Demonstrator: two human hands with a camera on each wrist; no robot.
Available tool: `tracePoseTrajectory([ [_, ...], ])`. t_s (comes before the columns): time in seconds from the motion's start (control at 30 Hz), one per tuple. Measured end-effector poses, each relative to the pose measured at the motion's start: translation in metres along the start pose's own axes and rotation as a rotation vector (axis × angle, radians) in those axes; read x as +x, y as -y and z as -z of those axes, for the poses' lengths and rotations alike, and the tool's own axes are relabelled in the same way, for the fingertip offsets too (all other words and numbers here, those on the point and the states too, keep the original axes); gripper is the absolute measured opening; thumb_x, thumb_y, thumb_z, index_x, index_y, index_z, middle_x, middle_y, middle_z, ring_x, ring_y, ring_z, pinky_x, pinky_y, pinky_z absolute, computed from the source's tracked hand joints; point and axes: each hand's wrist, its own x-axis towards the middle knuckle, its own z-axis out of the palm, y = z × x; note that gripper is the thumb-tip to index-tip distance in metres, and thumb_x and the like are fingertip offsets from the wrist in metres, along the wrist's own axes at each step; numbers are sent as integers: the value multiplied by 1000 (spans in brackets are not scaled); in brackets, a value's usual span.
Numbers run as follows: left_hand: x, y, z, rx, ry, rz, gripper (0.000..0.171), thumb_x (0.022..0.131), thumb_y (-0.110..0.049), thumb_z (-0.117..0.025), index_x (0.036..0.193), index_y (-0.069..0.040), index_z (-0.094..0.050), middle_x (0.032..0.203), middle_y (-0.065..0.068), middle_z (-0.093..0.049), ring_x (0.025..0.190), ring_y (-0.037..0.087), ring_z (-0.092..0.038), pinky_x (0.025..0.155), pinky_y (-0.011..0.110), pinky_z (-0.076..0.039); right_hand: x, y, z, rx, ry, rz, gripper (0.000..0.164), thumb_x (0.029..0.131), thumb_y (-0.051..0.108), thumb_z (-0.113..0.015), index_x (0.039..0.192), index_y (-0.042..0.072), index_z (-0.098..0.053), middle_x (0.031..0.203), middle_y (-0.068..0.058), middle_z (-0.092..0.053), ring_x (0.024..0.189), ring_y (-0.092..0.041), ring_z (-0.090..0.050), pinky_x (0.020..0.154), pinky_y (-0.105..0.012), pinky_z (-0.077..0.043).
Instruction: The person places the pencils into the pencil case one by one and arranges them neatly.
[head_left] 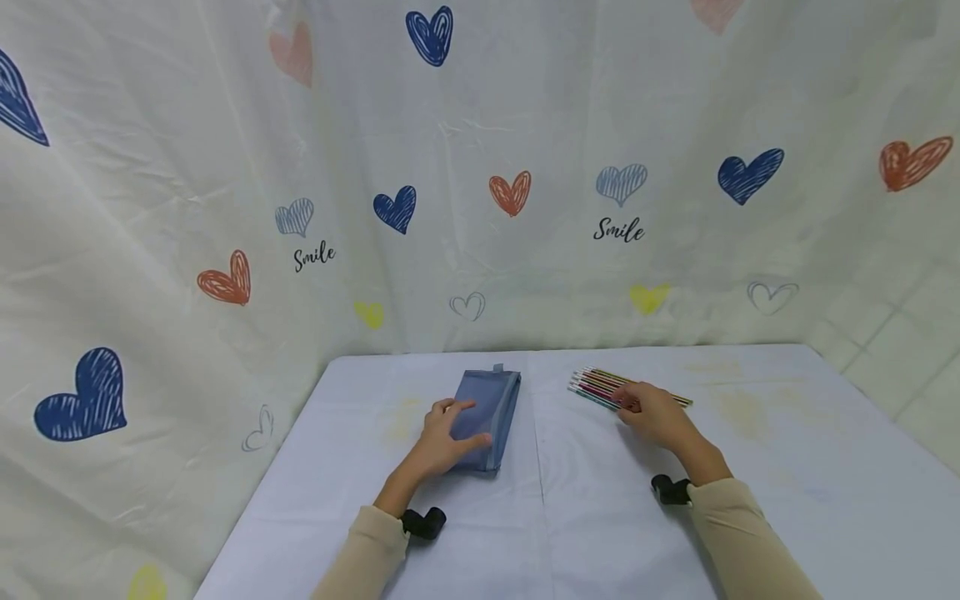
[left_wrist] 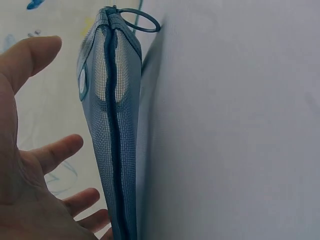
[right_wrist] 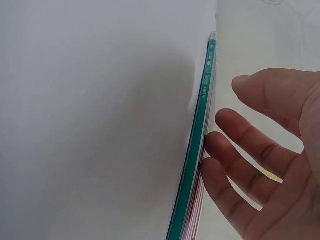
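A blue zippered pencil pouch [head_left: 480, 396] lies on the table, its mesh edge and dark zipper [left_wrist: 116, 150] facing the left wrist camera. My left hand [head_left: 438, 442] hovers over the pouch with thumb and fingers spread, holding nothing. To the right, several pencils [head_left: 596, 382] lie side by side in a flat row. My right hand [head_left: 660, 417] is at the pencils, its fingers slightly bent and fingertips right at the row. In the right wrist view, a green pencil [right_wrist: 200, 120] is nearest, and the thumb stands apart from it.
A white cloth covers the table [head_left: 570, 517]. Behind it hangs a pale curtain [head_left: 465, 108] printed with hearts and the word Smile. A ring-shaped pull loop [left_wrist: 142, 20] sticks out at the pouch's zipper end. Black wrist cameras [head_left: 424, 523] sit on both wrists.
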Motion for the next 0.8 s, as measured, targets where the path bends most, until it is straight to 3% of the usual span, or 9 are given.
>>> tracePoseTrajectory([
  [0.3,0,-1,-3,14,41,-9,82,86,-59,-74,154,-24,-45,166,23,-19,152,46,-26,111,72,-33,-2,2,0,-40,-3,12,27,92,5,-66,118,0,-69,105,-16,-72,96,-30,-66,83,-51,-53],
  [0.8,1,-3,-7,87,31,-24,83,83,-59,-76,153,-24,-47,164,22,-26,151,49,-25,112,74,-30,1,-2,-2,-148,12,-39,22,89,3,-70,111,2,-73,97,-12,-69,88,-26,-61,79,-49,-52],
])
